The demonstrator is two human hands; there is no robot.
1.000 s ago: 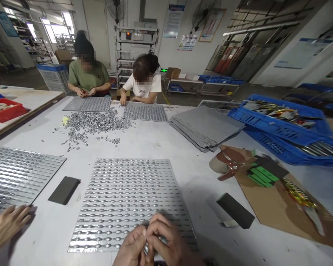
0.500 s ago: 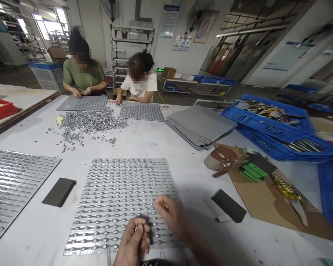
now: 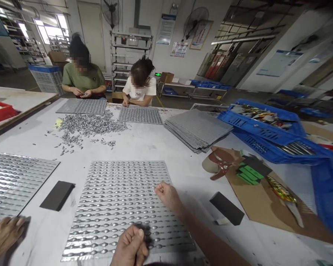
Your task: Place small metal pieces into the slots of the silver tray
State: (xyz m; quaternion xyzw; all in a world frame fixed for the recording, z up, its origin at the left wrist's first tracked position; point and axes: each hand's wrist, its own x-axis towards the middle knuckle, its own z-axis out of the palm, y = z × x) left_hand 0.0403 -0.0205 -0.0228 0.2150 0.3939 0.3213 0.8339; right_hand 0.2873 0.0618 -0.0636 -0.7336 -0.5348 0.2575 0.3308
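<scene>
While both hands hover over the dimpled metal tray (image 3: 122,199), right hand (image 3: 168,195) fingers curled closed at centre; left hand (image 3: 130,249) fingers pinched closed, bottom centre, contents unclear.

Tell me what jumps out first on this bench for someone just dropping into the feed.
The silvery studded tray lies front and centre, the right hand closed over its right edge and the left hand curled at its near edge. Behind it, a heap of small metal pieces spreads before two seated people. Blue crates stand far right, by a stack of grey trays.
</scene>
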